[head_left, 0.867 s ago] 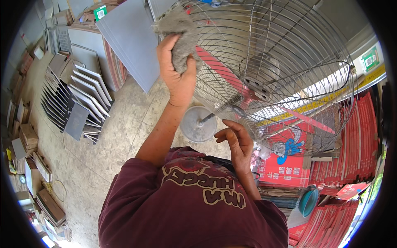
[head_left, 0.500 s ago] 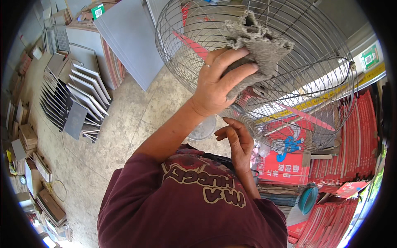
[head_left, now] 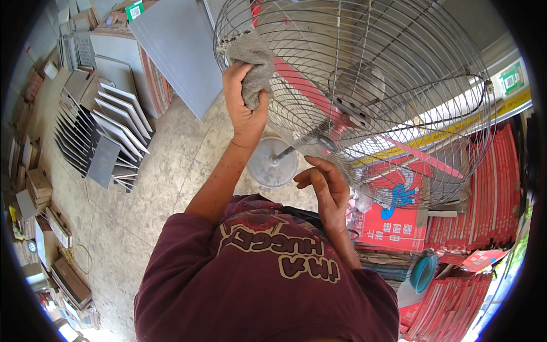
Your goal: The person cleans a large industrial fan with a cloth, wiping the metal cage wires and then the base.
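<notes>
Left hand (head_left: 244,108) fingers clamped on grey rag (head_left: 250,60) against fan guard (head_left: 364,97) at ten o'clock; right hand (head_left: 323,185) fingers loosely apart, seemingly touching the guard's lower edge.

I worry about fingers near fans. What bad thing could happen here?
The left hand presses a grey rag on the fan's wire guard; threads might snag on the wires. The right hand rests at the guard's lower rim, close to the red blades; fingers could slip through. Pushing might tip the fan on its round base.
</notes>
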Demonstrator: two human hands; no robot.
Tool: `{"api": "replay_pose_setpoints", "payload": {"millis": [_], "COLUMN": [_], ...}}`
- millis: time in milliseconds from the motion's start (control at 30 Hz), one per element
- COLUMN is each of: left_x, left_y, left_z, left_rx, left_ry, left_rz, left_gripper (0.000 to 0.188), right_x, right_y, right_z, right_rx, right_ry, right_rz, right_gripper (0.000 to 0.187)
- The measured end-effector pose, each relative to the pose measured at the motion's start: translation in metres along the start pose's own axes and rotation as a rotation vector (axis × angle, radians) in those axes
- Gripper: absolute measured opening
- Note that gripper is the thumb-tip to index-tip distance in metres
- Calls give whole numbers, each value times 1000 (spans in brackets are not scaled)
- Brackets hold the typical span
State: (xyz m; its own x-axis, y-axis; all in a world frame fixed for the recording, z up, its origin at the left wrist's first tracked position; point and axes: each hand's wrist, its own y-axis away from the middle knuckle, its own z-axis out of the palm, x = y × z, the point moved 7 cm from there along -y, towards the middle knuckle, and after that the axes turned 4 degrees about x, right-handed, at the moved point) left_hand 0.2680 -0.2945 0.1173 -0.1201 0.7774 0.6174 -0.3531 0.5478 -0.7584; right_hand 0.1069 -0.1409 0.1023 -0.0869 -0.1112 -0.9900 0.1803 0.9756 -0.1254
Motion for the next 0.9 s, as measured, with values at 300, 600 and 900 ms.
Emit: {"api": "replay_pose_setpoints", "payload": {"millis": [300, 600, 900], "left_x": [45, 105, 13], "left_y": [8, 10, 37], "left_z": [23, 56, 22], "left_rx": [-21, -507, -18], "left_ry": [14, 680, 950], "left_rz": [11, -85, -1010], "left_gripper": [50, 47, 35], "right_x": [1, 6, 5], "right_y": [4, 9, 7], "right_z": [-3, -6, -1], "right_rx": [19, 52, 6], "right_ry": [11, 3, 3], "right_rz": [-4, 4, 2], "right_gripper": [30, 31, 31]}}
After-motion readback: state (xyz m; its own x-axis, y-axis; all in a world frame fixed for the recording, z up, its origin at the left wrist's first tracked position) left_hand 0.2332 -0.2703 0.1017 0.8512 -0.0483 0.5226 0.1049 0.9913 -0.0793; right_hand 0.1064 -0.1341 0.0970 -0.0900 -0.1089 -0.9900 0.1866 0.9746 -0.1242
